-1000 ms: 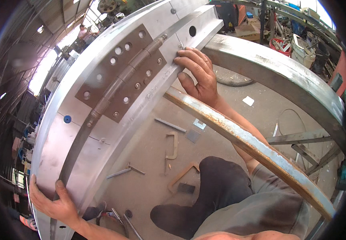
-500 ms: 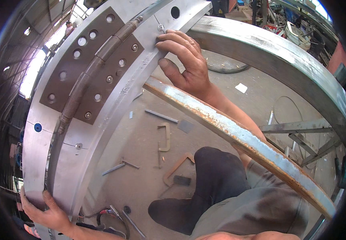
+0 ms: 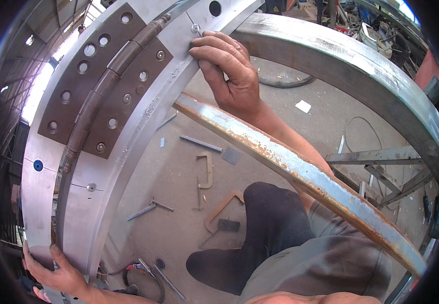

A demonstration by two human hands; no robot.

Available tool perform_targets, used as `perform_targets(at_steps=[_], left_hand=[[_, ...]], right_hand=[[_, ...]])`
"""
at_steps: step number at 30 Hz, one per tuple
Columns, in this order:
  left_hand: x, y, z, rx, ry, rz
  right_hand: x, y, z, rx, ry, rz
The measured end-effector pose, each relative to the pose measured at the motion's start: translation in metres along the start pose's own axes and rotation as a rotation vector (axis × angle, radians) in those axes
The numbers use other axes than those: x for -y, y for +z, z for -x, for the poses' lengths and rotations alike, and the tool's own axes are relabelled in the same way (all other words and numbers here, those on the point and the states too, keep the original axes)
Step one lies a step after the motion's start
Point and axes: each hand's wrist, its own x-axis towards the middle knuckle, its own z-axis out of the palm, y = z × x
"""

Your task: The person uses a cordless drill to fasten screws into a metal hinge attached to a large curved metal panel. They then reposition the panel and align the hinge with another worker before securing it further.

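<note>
A large curved, silvery metal frame (image 3: 80,215) sweeps up the left side, with a long seam along it. Across the seam lies a brown hinge (image 3: 100,88) with a thick barrel and several holes; some holes hold screws. At the frame's lower end my left hand (image 3: 62,273) grips it, thumb at the seam and fingers round the outer edge. My right hand (image 3: 232,71) rests its bent fingertips on the frame's inner edge, close to a small screw (image 3: 195,28) right of the hinge. Its thumb stands a little apart from the fingers, and I see nothing held.
A rusty, whitish curved bar (image 3: 290,157) crosses above my right forearm. Beyond it arches a thick metal beam (image 3: 341,55) near a steel stand (image 3: 376,157). On the floor lie a C-clamp (image 3: 207,172), a rusty clamp (image 3: 224,210), loose rods (image 3: 169,278) and cables.
The frame and hinge appear slightly further left and up in the view. My right thumb has drawn closer to its fingers; my left hand keeps its place on the frame.
</note>
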Motion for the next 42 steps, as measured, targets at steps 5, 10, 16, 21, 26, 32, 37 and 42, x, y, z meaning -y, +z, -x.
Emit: perform_targets(at_steps=[5,10,16,21,26,32,37,42], left_hand=[[-0.002,-0.001,0.0,-0.001,-0.012,0.031],[-0.005,-0.002,0.0,-0.007,-0.029,0.011],[-0.007,-0.003,-0.001,-0.019,-0.02,0.052],[-0.012,-0.003,-0.001,-0.02,-0.048,0.095],[-0.016,-0.006,-0.006,-0.015,-0.054,0.094],[-0.021,-0.008,-0.006,-0.047,-0.049,0.133],[-0.025,-0.012,-0.011,-0.04,-0.056,0.125],[-0.031,-0.013,-0.011,-0.069,-0.086,0.123]], right_hand=[[0.002,0.001,0.001,-0.002,0.053,0.011],[0.002,0.003,0.001,-0.013,0.036,0.007],[0.004,0.004,0.001,-0.011,0.058,-0.002],[0.007,0.003,0.0,0.002,0.073,0.002],[0.012,0.003,-0.002,0.003,0.091,0.013],[0.016,0.001,-0.005,0.02,0.127,0.007],[0.014,0.0,-0.002,0.031,0.129,0.006],[-0.006,-0.005,0.011,0.116,0.113,0.093]])
